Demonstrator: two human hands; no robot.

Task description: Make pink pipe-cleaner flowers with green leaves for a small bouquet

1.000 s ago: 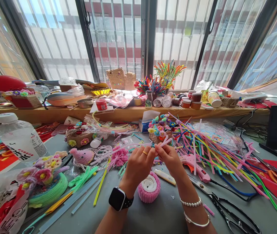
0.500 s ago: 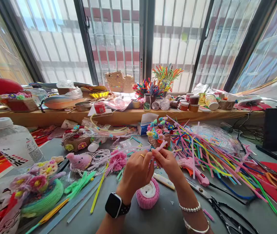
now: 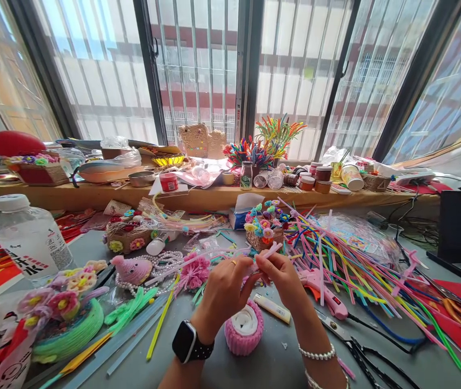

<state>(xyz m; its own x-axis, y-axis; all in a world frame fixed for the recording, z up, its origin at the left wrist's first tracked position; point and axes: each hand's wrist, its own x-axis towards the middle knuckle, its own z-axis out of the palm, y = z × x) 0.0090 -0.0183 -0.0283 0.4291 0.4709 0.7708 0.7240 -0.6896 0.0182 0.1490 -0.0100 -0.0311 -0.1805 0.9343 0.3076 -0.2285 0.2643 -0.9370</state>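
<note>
My left hand (image 3: 226,283) and my right hand (image 3: 281,275) meet above the middle of the table, fingers pinched together. Between them is a pale pink pipe cleaner (image 3: 271,250), its looped end sticking out past the right fingertips. A long pale strand runs leftward from the left fingers. Just below the hands stands a round pink fuzzy pot (image 3: 244,337) with a white roll inside. A cream-coloured utility knife (image 3: 273,308) lies beside it, partly behind my right wrist. To the left of my left hand sits a bunch of pink pipe-cleaner pieces (image 3: 195,268).
A pink glue gun (image 3: 331,300) and black-handled scissors (image 3: 360,348) lie at right, before a heap of coloured pipe cleaners (image 3: 347,259). Clear glue sticks (image 3: 111,335), a green flower basket (image 3: 70,329) and a water bottle (image 3: 31,237) stand left. A flower basket (image 3: 265,235) is behind my hands.
The looped pink end has swung a little to the right and now lies flatter. Both hands stay together, and my right hand has shifted slightly. The view has tilted slightly.
</note>
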